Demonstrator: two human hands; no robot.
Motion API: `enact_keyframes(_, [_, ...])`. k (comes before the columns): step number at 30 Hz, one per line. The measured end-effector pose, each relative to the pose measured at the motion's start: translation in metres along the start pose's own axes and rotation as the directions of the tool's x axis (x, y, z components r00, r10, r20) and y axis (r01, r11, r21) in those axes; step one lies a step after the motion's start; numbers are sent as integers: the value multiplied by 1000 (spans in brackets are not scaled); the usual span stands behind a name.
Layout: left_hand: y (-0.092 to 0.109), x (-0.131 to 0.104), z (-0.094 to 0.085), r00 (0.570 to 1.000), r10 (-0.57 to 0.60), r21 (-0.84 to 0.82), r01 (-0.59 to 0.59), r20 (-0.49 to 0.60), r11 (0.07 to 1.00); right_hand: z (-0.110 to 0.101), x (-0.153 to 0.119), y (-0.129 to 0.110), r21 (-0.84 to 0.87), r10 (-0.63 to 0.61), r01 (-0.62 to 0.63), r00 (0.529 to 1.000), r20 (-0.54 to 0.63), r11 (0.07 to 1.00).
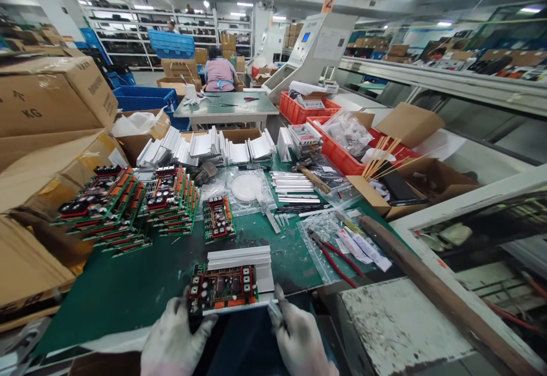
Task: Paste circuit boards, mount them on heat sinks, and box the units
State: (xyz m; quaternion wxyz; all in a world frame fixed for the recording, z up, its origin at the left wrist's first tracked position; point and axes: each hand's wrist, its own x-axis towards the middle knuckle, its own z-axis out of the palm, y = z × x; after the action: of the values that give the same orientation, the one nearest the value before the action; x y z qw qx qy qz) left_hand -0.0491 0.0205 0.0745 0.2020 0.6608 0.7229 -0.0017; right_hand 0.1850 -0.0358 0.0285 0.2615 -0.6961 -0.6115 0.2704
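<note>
In front of me, a green circuit board (222, 285) with dark components and orange parts sits partly inside a silvery aluminium housing (265, 276) at the table's near edge. My gloved left hand (177, 330) grips the board's left end, thumb along the front. At the housing's right end is my gloved right hand (294, 330), its fingers closed on the near corner; whether a small piece is also in those fingers I cannot make out. Another circuit board (219, 218) lies just beyond, near stacked circuit boards (171, 202) on the left.
Aluminium housings (205, 147) line the table's back. Metal strips (294, 185), a hammer (314, 176) and red-handled pliers (335, 256) lie to the right. Red crates (337, 151) and an open carton (410, 188) stand beyond; large cartons (51, 97) flank the left. A person (220, 74) sits farther back.
</note>
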Motion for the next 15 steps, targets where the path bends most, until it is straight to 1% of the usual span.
enact_keyframes(2, [-1, 0, -4, 1000, -8, 10, 8, 28, 1000, -16, 3, -2, 6, -2, 1, 998, 64, 1000])
enact_keyframes(3, [-1, 0, -5, 999, -11, 11, 11, 43, 1000, -27, 7, -4, 10, -1, 0, 998, 62, 1000])
enact_keyframes(4, [-2, 0, -6, 999, -16, 9, 16, 47, 1000, -37, 12, -4, 4, 5, -5, 1000, 28, 1000])
enact_keyframes(5, [-4, 0, -6, 999, -19, 0, 19, 44, 1000, -48, 19, -5, -16, 11, -11, 1000, -29, 1000])
enact_keyframes(7, [-7, 0, -4, 1000, -15, -29, 16, 19, 999, -65, 35, -6, -106, 7, -24, 988, -156, 994])
enact_keyframes(8, [-9, 0, -2, 1000, -17, -39, 17, 2, 999, -72, 43, -5, -169, -11, -23, 980, -199, 985])
enact_keyframes(9, [-12, 1, 0, 1000, -18, -48, 17, -17, 999, -78, 51, -3, -234, -40, -13, 974, -222, 972])
enact_keyframes(11, [-19, 4, 6, 999, -7, -59, 4, -50, 998, -88, 61, 3, -347, -92, 9, 970, -226, 938])
enact_keyframes(12, [-23, 6, 9, 998, -3, -59, -1, -67, 998, -94, 64, 8, -393, -96, -1, 969, -226, 920])
enact_keyframes(13, [-27, 7, 12, 997, -1, -57, -4, -82, 998, -100, 64, 15, -430, -77, -31, 970, -231, 902])
enact_keyframes(15, [-33, 10, 18, 995, 13, -52, -19, -102, 998, -113, 60, 30, -482, 24, -140, 971, -239, 865])
